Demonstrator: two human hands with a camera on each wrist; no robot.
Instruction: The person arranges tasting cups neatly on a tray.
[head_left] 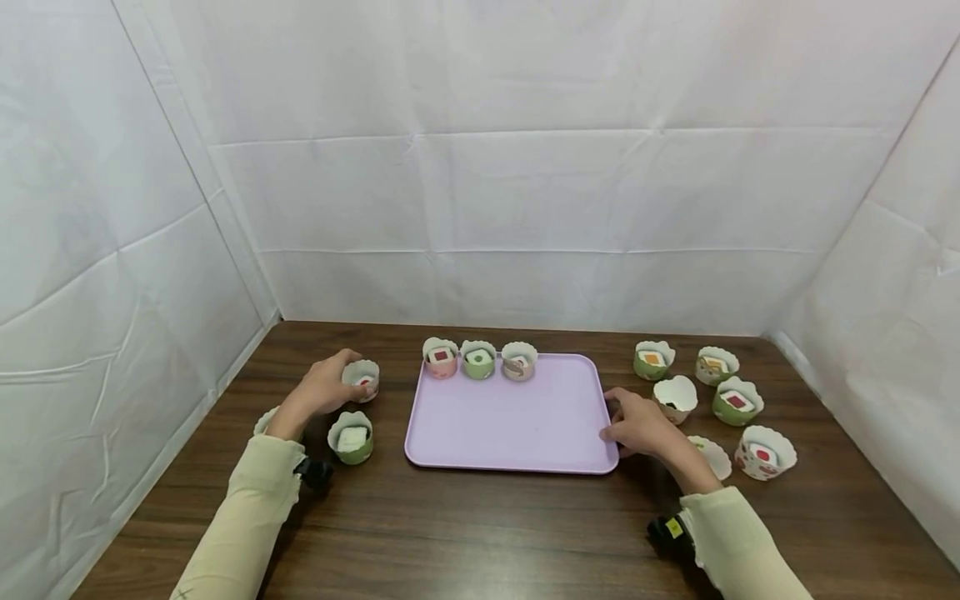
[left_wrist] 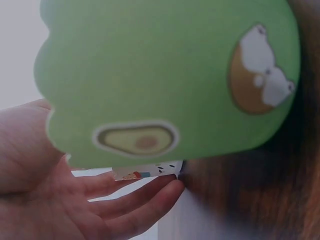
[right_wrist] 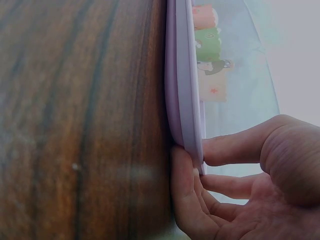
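At the left of the head view, my left hand [head_left: 326, 385] grips a white paper cup [head_left: 362, 381] with a red-marked piece in it, fingers round its side. A green cup [head_left: 352, 438] stands just in front of that hand and fills much of the left wrist view [left_wrist: 165, 75]. My right hand [head_left: 641, 423] pinches the right edge of the lilac tray [head_left: 510, 425], thumb on top of the rim and fingers beneath, as the right wrist view shows. Pink [head_left: 440, 358], green [head_left: 478, 360] and pale [head_left: 519, 362] cups stand in a row at the tray's back left.
Several filled paper cups stand right of the tray, among them a green one [head_left: 654, 360] at the back and a red-patterned one [head_left: 765, 452] nearer. Another cup [head_left: 266, 420] is partly hidden by my left wrist. White cloth walls [head_left: 525, 192] surround the brown table [head_left: 465, 533].
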